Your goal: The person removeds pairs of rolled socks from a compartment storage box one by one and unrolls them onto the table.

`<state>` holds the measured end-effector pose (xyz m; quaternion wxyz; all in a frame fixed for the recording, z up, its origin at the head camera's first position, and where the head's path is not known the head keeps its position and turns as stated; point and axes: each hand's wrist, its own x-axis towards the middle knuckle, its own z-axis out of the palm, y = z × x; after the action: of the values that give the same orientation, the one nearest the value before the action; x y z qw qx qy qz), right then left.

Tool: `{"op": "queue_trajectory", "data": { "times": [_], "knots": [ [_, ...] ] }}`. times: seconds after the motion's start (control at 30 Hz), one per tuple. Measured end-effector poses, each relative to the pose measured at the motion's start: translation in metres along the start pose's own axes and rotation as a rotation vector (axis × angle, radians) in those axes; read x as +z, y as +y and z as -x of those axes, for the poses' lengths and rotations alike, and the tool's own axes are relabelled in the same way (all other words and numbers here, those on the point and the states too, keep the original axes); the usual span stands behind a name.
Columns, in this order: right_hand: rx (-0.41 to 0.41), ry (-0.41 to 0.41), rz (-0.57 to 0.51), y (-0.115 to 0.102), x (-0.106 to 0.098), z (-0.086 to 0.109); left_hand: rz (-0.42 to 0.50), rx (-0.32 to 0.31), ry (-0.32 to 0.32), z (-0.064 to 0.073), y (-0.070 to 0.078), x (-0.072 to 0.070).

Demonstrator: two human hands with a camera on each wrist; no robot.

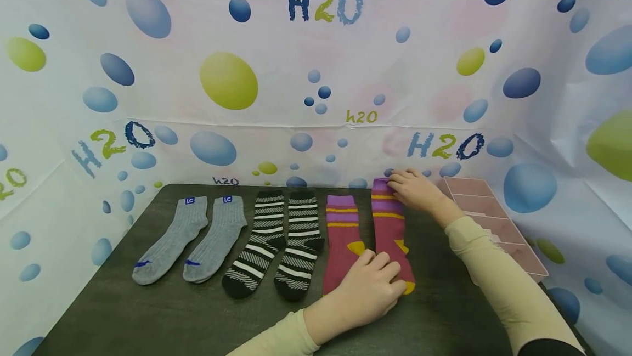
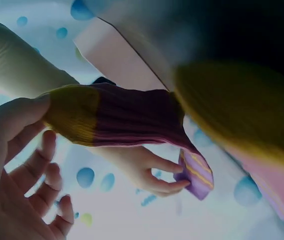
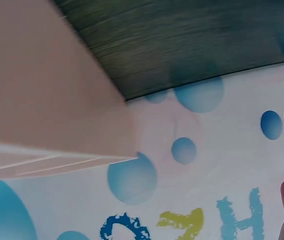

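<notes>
Two maroon socks with purple, yellow-striped cuffs are on the right part of the dark table. My left hand [image 1: 362, 290] pinches the yellow toe of the right-hand maroon sock [image 1: 388, 232] between thumb and index finger; its other fingers are loosely bent in the left wrist view. At the far end, my right hand [image 1: 417, 188] pinches that sock's purple cuff. Stretched between both hands, the sock [image 2: 132, 117] appears lifted in the left wrist view. Its mate, the other maroon sock [image 1: 339, 246], lies just left, its toe hidden behind my left hand.
Black-and-white striped socks [image 1: 298, 246] lie as a pair in the middle of the table [image 1: 148, 317]. Farther left is a pair of grey socks [image 1: 170, 241]. A pink compartment box [image 1: 511, 230] stands at the right edge, beside my right forearm. A printed curtain [image 1: 296, 71] hangs behind.
</notes>
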<state>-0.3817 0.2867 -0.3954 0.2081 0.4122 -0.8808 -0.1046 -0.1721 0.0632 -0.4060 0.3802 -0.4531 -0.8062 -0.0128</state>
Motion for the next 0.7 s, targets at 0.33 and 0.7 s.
{"op": "queue_trajectory", "data": {
  "times": [0.33, 0.7],
  "knots": [
    [-0.023, -0.055, 0.029, -0.007, 0.008, 0.005, -0.003, -0.015, -0.156, -0.003, 0.019, 0.003],
    [-0.006, -0.102, 0.029, -0.023, 0.032, -0.004, 0.034, -0.016, -0.353, 0.005, 0.022, 0.009]
  ]
}}
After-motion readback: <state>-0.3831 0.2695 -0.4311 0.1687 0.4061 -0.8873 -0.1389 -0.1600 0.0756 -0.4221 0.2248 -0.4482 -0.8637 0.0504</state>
